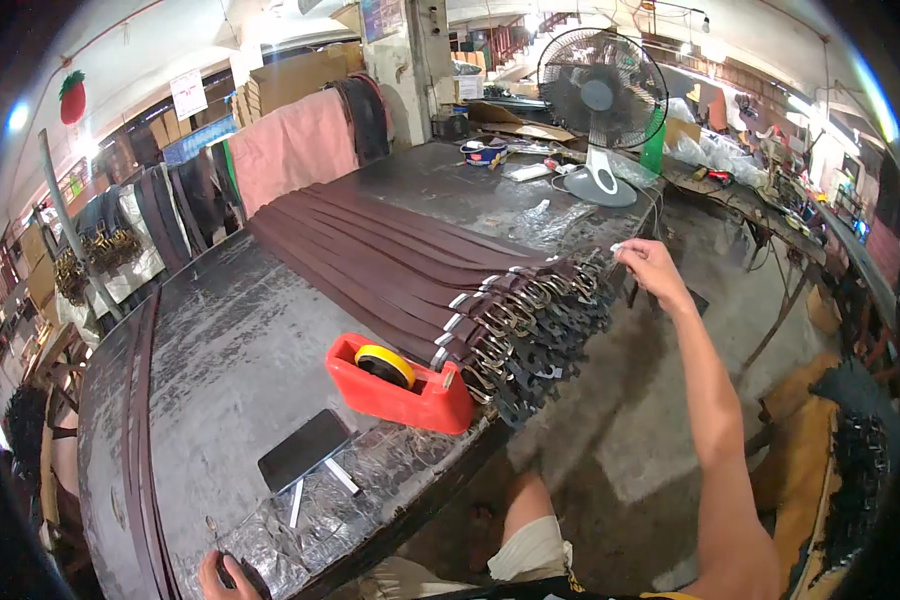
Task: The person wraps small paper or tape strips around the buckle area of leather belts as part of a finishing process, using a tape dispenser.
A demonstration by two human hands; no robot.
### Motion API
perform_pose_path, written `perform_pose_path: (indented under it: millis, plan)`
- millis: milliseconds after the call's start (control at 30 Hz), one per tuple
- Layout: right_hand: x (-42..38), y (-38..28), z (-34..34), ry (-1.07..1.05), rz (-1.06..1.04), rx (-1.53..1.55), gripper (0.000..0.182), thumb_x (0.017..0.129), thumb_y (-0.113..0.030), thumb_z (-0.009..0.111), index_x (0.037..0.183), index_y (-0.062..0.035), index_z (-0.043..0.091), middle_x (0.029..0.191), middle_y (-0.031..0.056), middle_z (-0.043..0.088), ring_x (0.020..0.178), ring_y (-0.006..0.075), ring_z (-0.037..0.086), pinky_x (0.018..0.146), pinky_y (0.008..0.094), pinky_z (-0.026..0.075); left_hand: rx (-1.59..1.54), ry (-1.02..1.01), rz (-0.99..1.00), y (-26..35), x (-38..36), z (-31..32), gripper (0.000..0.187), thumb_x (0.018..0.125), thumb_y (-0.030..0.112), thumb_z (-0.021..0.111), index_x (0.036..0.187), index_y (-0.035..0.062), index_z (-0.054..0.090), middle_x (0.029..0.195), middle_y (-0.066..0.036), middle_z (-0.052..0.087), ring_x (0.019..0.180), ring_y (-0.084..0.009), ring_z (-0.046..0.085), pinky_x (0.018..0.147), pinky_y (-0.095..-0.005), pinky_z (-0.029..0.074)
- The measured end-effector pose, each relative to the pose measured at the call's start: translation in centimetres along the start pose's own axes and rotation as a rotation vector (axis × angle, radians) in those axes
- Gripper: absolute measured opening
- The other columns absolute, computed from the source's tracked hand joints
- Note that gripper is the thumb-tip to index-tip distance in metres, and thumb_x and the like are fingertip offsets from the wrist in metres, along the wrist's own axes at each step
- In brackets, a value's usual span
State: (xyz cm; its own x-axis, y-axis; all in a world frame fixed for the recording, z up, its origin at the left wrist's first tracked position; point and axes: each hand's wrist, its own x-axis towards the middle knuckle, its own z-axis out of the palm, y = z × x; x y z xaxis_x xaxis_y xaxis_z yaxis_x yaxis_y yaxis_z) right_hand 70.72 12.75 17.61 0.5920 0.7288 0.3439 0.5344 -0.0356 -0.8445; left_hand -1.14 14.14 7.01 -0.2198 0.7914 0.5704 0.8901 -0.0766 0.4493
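Observation:
Brown leather belts (370, 255) lie side by side in a fanned row across the dark table, and their metal buckles (510, 315) hang bunched at the near edge. White tags or bits of tape wrap several belts near the buckles. At the far end of this row, my right hand (650, 268) pinches a small white piece, perhaps tape. My left hand (226, 578) is at the table's front edge, partly cut off, its fingers curled around something dark that I cannot make out. Between the hands stands a red tape dispenser (405, 398) with a yellow-rimmed roll (384, 364).
A smartphone (305, 450) and two white strips (320, 490) lie by the dispenser. Long brown straps (140, 430) run along the table's left side. A fan (600, 110) stands at the far corner. Dark straps hang on a rack (160, 215) behind the table.

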Motion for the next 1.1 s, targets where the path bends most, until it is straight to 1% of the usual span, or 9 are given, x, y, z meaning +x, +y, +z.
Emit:
perform_pose_path:
  millis: [200, 333, 367, 467, 567, 800, 933, 1033, 1100]
  plan:
    - [1.2, 2.6, 2.6, -0.026, -0.122, -0.101, 0.027, 0.089, -0.022, 0.069, 0.096, 0.0037, 0.073, 0.081, 0.0025, 0.069, 0.075, 0.0104, 0.059, 0.070, 0.0290, 0.048, 0.020, 0.010, 0.028, 0.0, 0.1, 0.0, 0.028, 0.098, 0.025, 0.064, 0.107, -0.0004, 0.072, 0.103, -0.019, 0.072, 0.094, -0.0352, 0.068, 0.086, -0.0429, 0.053]
    - [2.5, 1.8, 4.0, -0.065, -0.183, -0.249, 0.030, 0.085, -0.025, 0.070, 0.098, 0.0019, 0.073, 0.080, 0.0125, 0.071, 0.074, 0.0164, 0.064, 0.072, 0.0335, 0.050, 0.009, 0.000, 0.009, 0.4, 0.1, -0.2, 0.028, 0.097, 0.024, 0.064, 0.106, -0.0007, 0.072, 0.102, -0.019, 0.072, 0.093, -0.0350, 0.068, 0.085, -0.0432, 0.053]
    - [3.0, 2.0, 4.4, -0.065, -0.200, -0.236, 0.032, 0.083, -0.027, 0.069, 0.098, 0.0018, 0.073, 0.080, 0.0166, 0.071, 0.074, 0.0202, 0.065, 0.074, 0.0349, 0.051, 0.005, 0.006, 0.011, 0.4, 0.1, -0.1, 0.027, 0.097, 0.024, 0.064, 0.105, -0.0008, 0.072, 0.101, -0.019, 0.072, 0.092, -0.0349, 0.068, 0.085, -0.0434, 0.053]
    - [4.6, 2.1, 5.4, -0.112, -0.232, -0.318, 0.032, 0.085, -0.025, 0.069, 0.100, 0.0031, 0.073, 0.075, 0.0090, 0.069, 0.070, 0.0133, 0.060, 0.068, 0.0314, 0.048, 0.006, -0.002, 0.023, 0.7, 0.2, -0.2, 0.026, 0.097, 0.023, 0.065, 0.104, -0.0009, 0.072, 0.099, -0.019, 0.072, 0.091, -0.0349, 0.068, 0.083, -0.0438, 0.053]
    - [6.3, 2.3, 6.7, -0.136, -0.203, -0.419, 0.041, 0.080, -0.037, 0.071, 0.100, -0.0019, 0.075, 0.088, 0.0204, 0.073, 0.081, 0.0312, 0.071, 0.077, 0.0397, 0.053, 0.009, 0.013, 0.046, 0.5, 0.3, -0.1, 0.025, 0.096, 0.022, 0.065, 0.102, -0.0014, 0.073, 0.098, -0.020, 0.072, 0.089, -0.0357, 0.068, 0.082, -0.0443, 0.053]
    - [10.5, 2.0, 9.0, -0.230, -0.246, -0.495, 0.043, 0.075, -0.041, 0.073, 0.099, -0.0053, 0.077, 0.091, 0.0200, 0.074, 0.083, 0.0359, 0.071, 0.079, 0.0398, 0.055, -0.002, 0.038, 0.079, 0.7, 0.5, -0.1, 0.023, 0.094, 0.020, 0.066, 0.101, -0.0013, 0.073, 0.097, -0.021, 0.072, 0.089, -0.0379, 0.068, 0.081, -0.0447, 0.053]
    - [12.1, 1.7, 11.5, -0.243, -0.247, -0.585, 0.045, 0.073, -0.043, 0.074, 0.097, -0.0054, 0.078, 0.092, 0.0232, 0.073, 0.085, 0.0370, 0.072, 0.081, 0.0419, 0.056, 0.009, 0.052, 0.085, 0.5, 0.3, 0.1, 0.022, 0.093, 0.018, 0.066, 0.101, -0.0014, 0.073, 0.098, -0.021, 0.072, 0.088, -0.0373, 0.068, 0.080, -0.0443, 0.053]
    - [11.9, 0.9, 13.2, -0.199, -0.349, -0.654, 0.046, 0.074, -0.043, 0.072, 0.096, -0.0021, 0.076, 0.087, 0.0259, 0.071, 0.082, 0.0385, 0.071, 0.078, 0.0433, 0.056, 0.006, 0.052, 0.034, -2.0, -0.1, 1.6, 0.023, 0.095, 0.016, 0.063, 0.101, -0.0066, 0.065, 0.099, -0.018, 0.068, 0.091, -0.0333, 0.064, 0.085, -0.0415, 0.048]
    - [13.5, 2.1, 14.5, -0.247, -0.327, -0.659, 0.046, 0.072, -0.044, 0.074, 0.094, -0.0043, 0.077, 0.089, 0.0247, 0.072, 0.085, 0.0390, 0.071, 0.080, 0.0438, 0.056, -0.024, 0.084, 0.020, -4.1, 0.1, 2.5, 0.022, 0.095, 0.015, 0.064, 0.100, -0.0063, 0.066, 0.098, -0.018, 0.069, 0.091, -0.0333, 0.065, 0.085, -0.0411, 0.048]
